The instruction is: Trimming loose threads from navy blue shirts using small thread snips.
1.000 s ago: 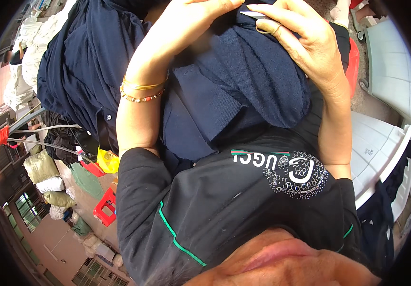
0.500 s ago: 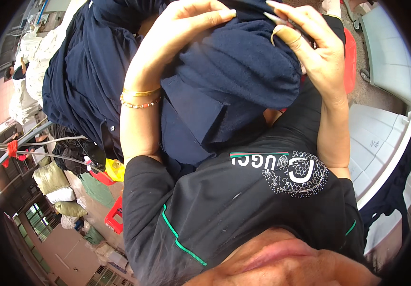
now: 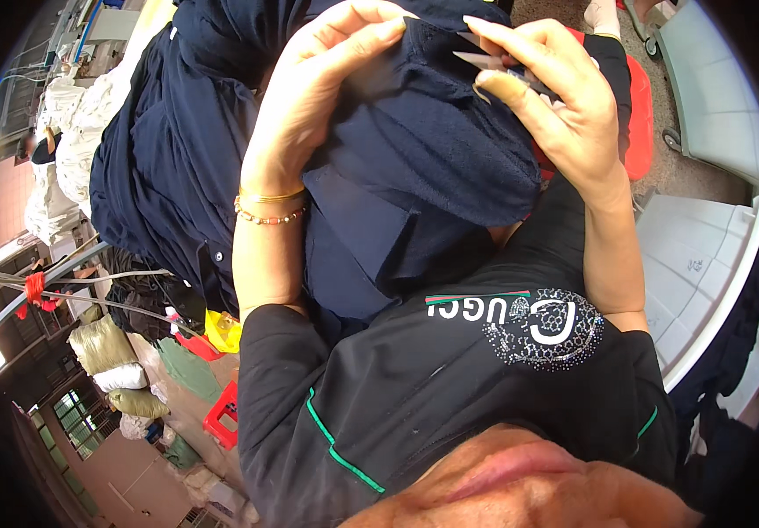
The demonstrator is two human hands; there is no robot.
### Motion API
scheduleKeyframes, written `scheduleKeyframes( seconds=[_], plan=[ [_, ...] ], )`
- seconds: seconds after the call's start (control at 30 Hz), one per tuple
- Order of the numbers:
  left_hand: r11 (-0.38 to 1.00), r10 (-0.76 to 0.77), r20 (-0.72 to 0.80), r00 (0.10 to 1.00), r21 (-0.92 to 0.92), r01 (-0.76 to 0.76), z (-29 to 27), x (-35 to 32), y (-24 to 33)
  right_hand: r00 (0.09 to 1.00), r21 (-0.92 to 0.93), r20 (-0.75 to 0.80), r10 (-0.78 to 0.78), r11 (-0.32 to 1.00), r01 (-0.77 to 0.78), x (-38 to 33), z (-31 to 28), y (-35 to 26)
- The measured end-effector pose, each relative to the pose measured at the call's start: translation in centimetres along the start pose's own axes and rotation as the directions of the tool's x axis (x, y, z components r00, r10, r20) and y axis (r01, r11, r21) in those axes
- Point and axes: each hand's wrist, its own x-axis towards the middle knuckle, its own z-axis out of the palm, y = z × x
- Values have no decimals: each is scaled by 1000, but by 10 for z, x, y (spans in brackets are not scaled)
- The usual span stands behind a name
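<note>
The dark blue garment [image 3: 432, 150] is bunched up in front of the person's chest, held between both hands. The left hand [image 3: 322, 84] grips a fold of it at the top, fingers curled together and pressing the cloth against the thumb. The right hand [image 3: 555, 97] is just right of that fold, fingers closed around small metal snips [image 3: 485, 55] whose thin blades point left toward the garment's top edge.

Left of the garment lies a larger heap of the same dark blue cloth [image 3: 168, 158], and beyond it some white fabric [image 3: 71, 132]. Right of the garment a red stool [image 3: 639, 123] shows behind the right wrist, with a white tray-like table [image 3: 705, 255] further right. Below the garment, the person's black shirt [image 3: 450, 387] fills the lower picture. On the left wrist sit a gold bangle and a beaded bracelet [image 3: 269, 211].

Low left of the garment the floor holds stuffed sacks [image 3: 102, 348] and a small red crate [image 3: 221, 422]; windows run along that edge.

Compared with half a second ago, both hands sit much as they did, the garment's fold a little higher between them.
</note>
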Motion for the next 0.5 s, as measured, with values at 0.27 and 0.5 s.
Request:
scheduleKeyframes(
  seconds=[0.27,0.5],
  plan=[
    [977,213,182,960,-57,-206,4,14,-9,992,-19,-26,124,992,-125,20,8,-21],
    [924,381,360,852,-195,-330,3,19,-10,998,-209,14,60,976,-56,9,12,-9]
  ],
)
